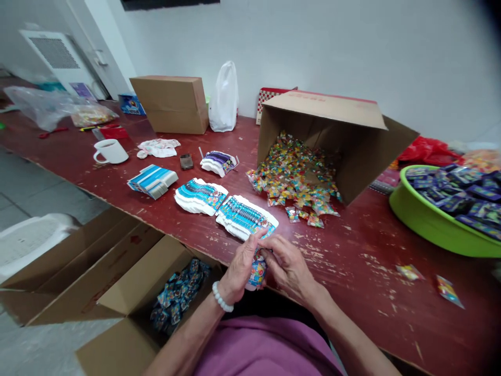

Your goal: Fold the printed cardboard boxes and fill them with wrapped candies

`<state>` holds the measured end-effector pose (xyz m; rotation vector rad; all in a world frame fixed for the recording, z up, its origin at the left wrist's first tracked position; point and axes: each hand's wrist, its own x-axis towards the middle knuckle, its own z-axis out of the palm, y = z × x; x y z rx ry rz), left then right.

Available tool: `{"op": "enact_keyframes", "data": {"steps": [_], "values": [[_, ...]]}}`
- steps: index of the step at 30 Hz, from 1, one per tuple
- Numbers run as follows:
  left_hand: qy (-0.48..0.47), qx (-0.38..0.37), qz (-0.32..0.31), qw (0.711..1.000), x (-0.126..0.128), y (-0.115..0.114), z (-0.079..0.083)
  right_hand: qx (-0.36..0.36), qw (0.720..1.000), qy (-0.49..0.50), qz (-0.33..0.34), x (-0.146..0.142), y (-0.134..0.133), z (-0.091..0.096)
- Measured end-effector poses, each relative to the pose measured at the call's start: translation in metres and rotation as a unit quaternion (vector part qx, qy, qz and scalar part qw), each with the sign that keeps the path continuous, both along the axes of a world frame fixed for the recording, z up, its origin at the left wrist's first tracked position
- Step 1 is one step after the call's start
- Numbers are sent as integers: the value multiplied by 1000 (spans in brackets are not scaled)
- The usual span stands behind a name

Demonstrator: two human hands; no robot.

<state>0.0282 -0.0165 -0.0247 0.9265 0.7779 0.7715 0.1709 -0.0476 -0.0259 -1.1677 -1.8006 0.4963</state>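
Observation:
Close to my body, at the table's front edge, my left hand (240, 266) is wrapped round a small colourful printed box (257, 272). My right hand (287, 261) has its fingers closed at the top of the same box; its upper end is partly hidden by them. Just beyond my hands lie two fanned stacks of flat blue printed cartons, the nearer stack (246, 215) and the farther stack (201, 196). Small clear packets of colourful candy (299, 172) spill from a cardboard box (324, 112) lying on its side.
At right, a green basin (438, 230) holds dark purple packs. Below the table's left edge, an open carton (144, 292) contains blue packs. A white mug (111, 151), blue-white card stack (152, 181), purple cartons (218, 163) and closed cardboard box (172, 104) stand on the red table (336, 261).

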Motion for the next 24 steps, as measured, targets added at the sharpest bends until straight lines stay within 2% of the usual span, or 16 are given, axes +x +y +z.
{"op": "enact_keyframes", "data": {"steps": [3,6,10,14,17,21,23,24], "values": [[-33,13,19,999,1,2,2,-50,998,35,-1,5,3,2],[-96,-3,-14,995,-4,5,3,-125,986,102,-46,12,6,2],[-78,8,-29,997,-13,6,2,-190,963,183,-60,13,6,-3],[-77,36,16,996,-13,4,-3,-266,931,252,5,3,-1,-15],[-98,25,62,993,-12,6,-5,-302,912,272,64,-3,-5,-26],[-34,44,89,994,-27,16,-6,-313,916,251,25,1,-5,-29],[33,69,66,995,-40,23,-7,-317,917,241,15,7,-1,-24],[62,76,36,994,-46,26,-8,-327,916,233,26,11,2,-20]]}}
